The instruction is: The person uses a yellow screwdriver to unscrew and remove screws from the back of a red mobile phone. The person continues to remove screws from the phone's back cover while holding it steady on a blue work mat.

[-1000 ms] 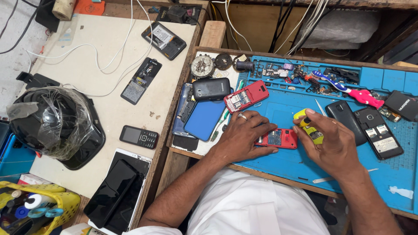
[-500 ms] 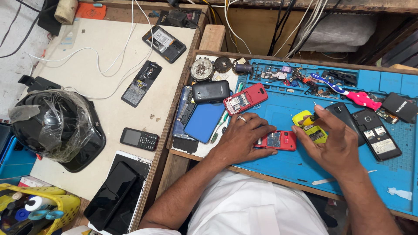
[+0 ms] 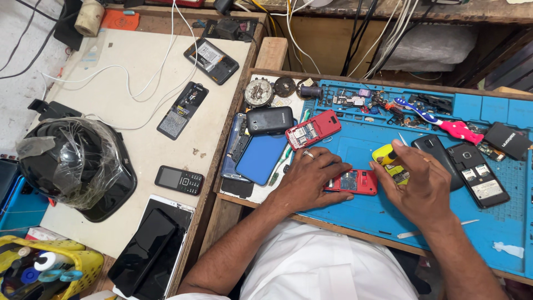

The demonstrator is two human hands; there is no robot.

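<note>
Cluttered tabletop [image 3: 139, 139] carried a blue work mat [image 3: 499, 222], with a plastic-wrapped helmet [image 3: 72, 166] well to the left. On the mat lay an opened red phone [image 3: 352, 181]. Left hand [image 3: 308, 180] lay flat, fingers spread, pinning its left end. Right hand [image 3: 419, 186] was curled around a yellow-handled screwdriver [image 3: 386, 155] just beside the phone. Judged risk: the tip could slip across the exposed board, or a loosened screw could scatter among nearby parts.

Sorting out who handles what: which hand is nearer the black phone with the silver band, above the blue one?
Left. The left hand lies just below and right of that black phone; the right hand is far off to its right, beyond the opened red phone.
</note>
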